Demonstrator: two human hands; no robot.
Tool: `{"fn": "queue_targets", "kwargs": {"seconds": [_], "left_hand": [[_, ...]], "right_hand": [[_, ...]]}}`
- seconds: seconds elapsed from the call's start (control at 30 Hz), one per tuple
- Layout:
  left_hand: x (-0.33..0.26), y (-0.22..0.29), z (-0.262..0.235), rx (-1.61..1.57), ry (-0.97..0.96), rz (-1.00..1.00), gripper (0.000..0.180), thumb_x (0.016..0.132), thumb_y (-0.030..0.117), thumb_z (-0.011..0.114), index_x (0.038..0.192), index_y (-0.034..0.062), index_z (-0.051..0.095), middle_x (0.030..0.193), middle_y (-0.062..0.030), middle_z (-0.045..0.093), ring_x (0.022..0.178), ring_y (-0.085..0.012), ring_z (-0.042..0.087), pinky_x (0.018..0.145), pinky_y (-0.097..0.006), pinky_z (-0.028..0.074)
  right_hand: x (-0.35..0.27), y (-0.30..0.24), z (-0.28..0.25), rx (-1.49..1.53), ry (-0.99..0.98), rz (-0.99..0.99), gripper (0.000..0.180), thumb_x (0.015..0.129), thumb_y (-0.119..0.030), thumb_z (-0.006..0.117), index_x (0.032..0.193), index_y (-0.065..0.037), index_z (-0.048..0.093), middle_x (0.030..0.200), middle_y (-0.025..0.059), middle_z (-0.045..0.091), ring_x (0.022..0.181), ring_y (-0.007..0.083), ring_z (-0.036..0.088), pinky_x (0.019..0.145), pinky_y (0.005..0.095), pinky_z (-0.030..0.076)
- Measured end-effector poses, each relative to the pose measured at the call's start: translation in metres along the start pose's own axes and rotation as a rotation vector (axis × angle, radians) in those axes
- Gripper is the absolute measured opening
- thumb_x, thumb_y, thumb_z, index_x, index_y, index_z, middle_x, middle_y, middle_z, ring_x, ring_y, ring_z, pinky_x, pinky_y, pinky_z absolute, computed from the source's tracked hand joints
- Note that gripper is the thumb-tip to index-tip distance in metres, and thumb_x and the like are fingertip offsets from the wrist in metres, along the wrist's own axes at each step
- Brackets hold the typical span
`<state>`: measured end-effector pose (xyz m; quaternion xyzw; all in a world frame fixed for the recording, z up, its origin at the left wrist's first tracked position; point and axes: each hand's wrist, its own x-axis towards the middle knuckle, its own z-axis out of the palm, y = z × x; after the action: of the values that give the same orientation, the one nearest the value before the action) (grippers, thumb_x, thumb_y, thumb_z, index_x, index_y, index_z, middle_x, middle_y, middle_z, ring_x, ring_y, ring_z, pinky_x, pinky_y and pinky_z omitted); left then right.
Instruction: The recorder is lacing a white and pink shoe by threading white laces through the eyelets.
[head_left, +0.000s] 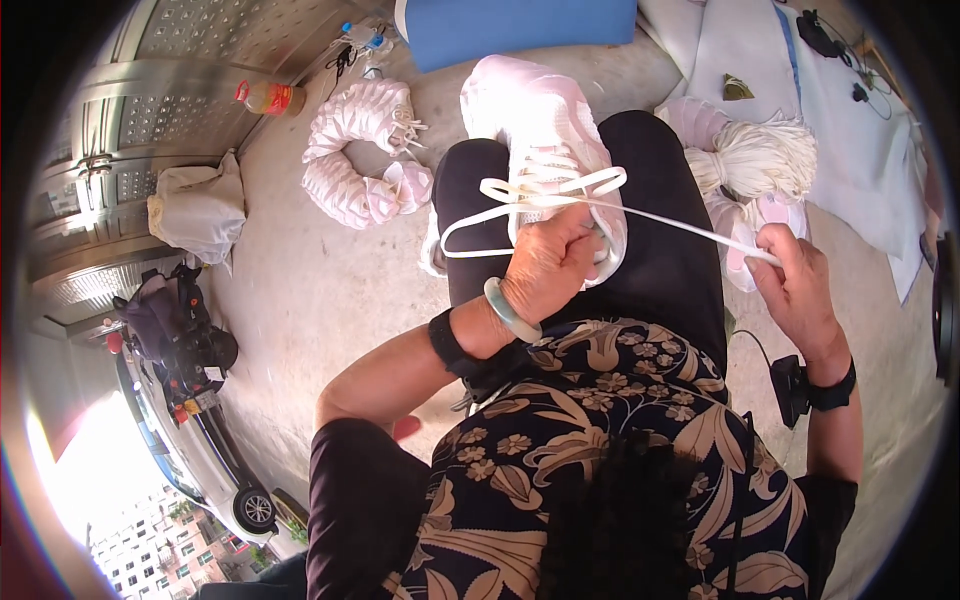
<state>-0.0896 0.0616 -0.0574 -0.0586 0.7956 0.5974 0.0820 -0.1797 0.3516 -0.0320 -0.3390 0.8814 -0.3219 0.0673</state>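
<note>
While the pale pink fabric sneaker [535, 120] rests upright on the person's black-trousered lap [660, 240], toe pointing away, the left hand [548, 262] lies closed over its tongue end, fingers curled around the shoe and pinning the flat white shoelace [560, 190] where it loops across the eyelets. From there the lace runs taut to the right hand [795, 285], which pinches its far end between thumb and fingers, well apart from the shoe. A pale green bangle [508, 312] circles the left wrist. On the concrete floor [300, 290] lie a curved stack of pink sneakers [362, 150], and a bundle of white laces [760, 160] sits just beside the right knee.
</note>
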Motion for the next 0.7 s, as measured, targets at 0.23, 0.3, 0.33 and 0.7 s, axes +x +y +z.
{"fn": "queue_targets", "kwargs": {"seconds": [0.23,0.3,0.33,0.7], "left_hand": [[0.004,0.001,-0.002,0.055,-0.003,0.014,0.017,0.087,-0.004,0.051,0.103,-0.0034,0.058,0.08,-0.0066,0.065,0.059,-0.0073,0.058,0.054,-0.021,0.048],[0.005,0.001,-0.002,0.046,0.008,-0.002,0.015,0.087,-0.004,0.052,0.1,-0.004,0.059,0.079,-0.0068,0.066,0.059,-0.0078,0.059,0.053,-0.021,0.049],[0.005,0.001,-0.003,0.044,0.007,-0.002,0.015,0.087,-0.004,0.052,0.1,-0.004,0.059,0.079,-0.0068,0.066,0.059,-0.0078,0.059,0.053,-0.021,0.049],[0.005,0.014,-0.003,-0.083,-0.007,-0.102,0.016,0.087,-0.002,0.054,0.103,-0.0031,0.059,0.084,-0.0075,0.066,0.059,-0.0075,0.059,0.052,-0.019,0.048]], "right_hand": [[0.001,0.004,-0.013,-0.166,0.057,-0.278,0.016,0.075,-0.002,0.058,0.089,-0.002,0.051,0.065,0.0143,0.053,0.057,0.0345,0.048,0.058,0.0408,0.037],[0.004,0.006,-0.016,-0.188,0.08,-0.319,0.014,0.076,-0.003,0.057,0.089,-0.002,0.052,0.066,0.0143,0.053,0.061,0.0343,0.049,0.06,0.0412,0.037],[0.005,0.005,-0.018,-0.189,0.078,-0.318,0.014,0.076,-0.003,0.057,0.089,-0.002,0.052,0.066,0.0143,0.053,0.061,0.0343,0.049,0.06,0.0412,0.037],[0.008,0.03,0.034,-0.177,-0.032,-0.192,0.003,0.076,-0.004,0.059,0.077,-0.004,0.056,0.07,0.0127,0.047,0.069,0.0332,0.052,0.062,0.0392,0.042]]}}
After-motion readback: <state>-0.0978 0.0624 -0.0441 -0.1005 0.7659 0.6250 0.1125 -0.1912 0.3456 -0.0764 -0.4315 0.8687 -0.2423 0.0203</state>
